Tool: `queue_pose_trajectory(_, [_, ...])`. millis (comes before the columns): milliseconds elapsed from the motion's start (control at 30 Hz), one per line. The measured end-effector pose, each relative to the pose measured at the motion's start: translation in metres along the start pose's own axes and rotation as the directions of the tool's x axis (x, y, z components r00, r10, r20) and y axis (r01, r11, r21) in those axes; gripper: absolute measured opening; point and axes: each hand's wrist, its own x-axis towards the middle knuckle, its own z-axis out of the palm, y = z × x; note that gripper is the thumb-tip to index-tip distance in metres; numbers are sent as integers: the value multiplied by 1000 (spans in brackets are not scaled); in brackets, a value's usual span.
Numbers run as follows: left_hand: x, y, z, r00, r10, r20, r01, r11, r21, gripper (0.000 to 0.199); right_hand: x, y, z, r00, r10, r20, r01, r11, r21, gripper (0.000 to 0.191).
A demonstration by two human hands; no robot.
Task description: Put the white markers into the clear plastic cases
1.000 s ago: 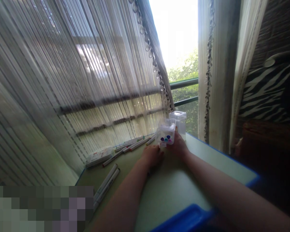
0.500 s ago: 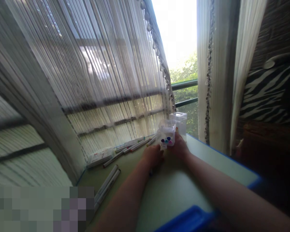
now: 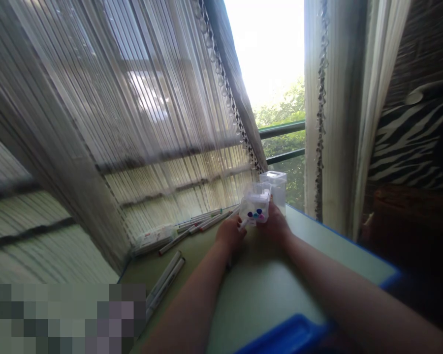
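My right hand (image 3: pixel 277 225) grips a small clear plastic box (image 3: pixel 256 204) from its right side, above the far part of the table. Dark blue, teal and pink spots show on the face turned toward me. Close to the box's lower left, my left hand (image 3: pixel 230 233) is closed on a slim white marker (image 3: pixel 243 225); its pale end sticks out by the box, and a dark end shows below the hand. Most of that marker is hidden by the fingers. Just behind the box stands a taller clear container (image 3: pixel 278 189).
Several white markers (image 3: pixel 206 223) lie along the table's far left edge beside a clear packet (image 3: pixel 155 239). Two more markers (image 3: pixel 166 282) lie left of my forearm. A blue tray-like piece (image 3: pixel 288 334) sits at the near edge. Sheer curtains (image 3: pixel 177 108) hang beyond the table (image 3: pixel 273 280).
My left hand has shifted slightly left and turned, so the marker's pale end now shows more clearly. The box has moved very little, and the view has shifted slightly.
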Motion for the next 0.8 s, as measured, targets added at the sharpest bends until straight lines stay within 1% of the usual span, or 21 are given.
queue_pose_trajectory(67, [1,-1,-2,996,1,-88,-5,999,-44,24,0,0,-1,1000,6,9,-6,1000,4,54])
queue_pose_trajectory(133, [2,-2,-4,982,-10,-187,-4,997,-77,26,0,0,0,1000,2,6,-2,1000,-5,54])
queue_pose_trajectory(200, [2,-1,-5,963,-14,-270,-14,995,-101,30,0,1,0,1000,-4,-6,4,1000,-21,53])
queue_pose_trajectory(267, [2,-1,-6,933,-5,-360,-35,994,-106,33,-1,2,0,1000,-10,-13,9,1000,-29,52])
queue_pose_trajectory(333, [1,1,-7,881,0,-473,-49,995,-91,31,-1,2,0,1000,-21,-10,20,1000,-24,53])
queue_pose_trajectory(433, [0,3,-8,758,41,-651,-100,994,-53,23,-1,2,0,1000,-17,0,17,1000,-20,57])
queue_pose_trajectory(500, [-1,4,-9,684,101,-722,-156,988,-10,20,-1,1,0,1000,-6,8,6,1000,-29,59])
queue_pose_trajectory(533, [-1,4,-9,662,128,-738,-170,985,18,21,-1,2,0,1000,-2,9,2,999,-35,60])
queue_pose_trajectory(567, [-2,5,-10,659,154,-737,-176,983,49,22,-1,2,0,1000,-2,8,2,999,-39,61])
queue_pose_trajectory(600, [-3,5,-10,673,179,-718,-177,981,79,24,-1,2,0,1000,-1,6,2,999,-40,61])
queue_pose_trajectory(700, [-7,7,-9,765,237,-599,-194,971,137,29,-1,2,1,1000,2,-4,-3,999,-34,59])
queue_pose_trajectory(733, [-7,7,-8,788,244,-565,-203,970,136,29,-1,2,1,1000,3,-4,-3,999,-32,57])
queue_pose_trajectory(767, [-8,7,-7,800,242,-549,-208,970,125,29,-1,2,0,1000,3,-3,-3,999,-32,56])
queue_pose_trajectory(800, [-8,8,-7,803,235,-548,-212,971,107,30,0,2,0,1000,2,-4,-2,1000,-29,55])
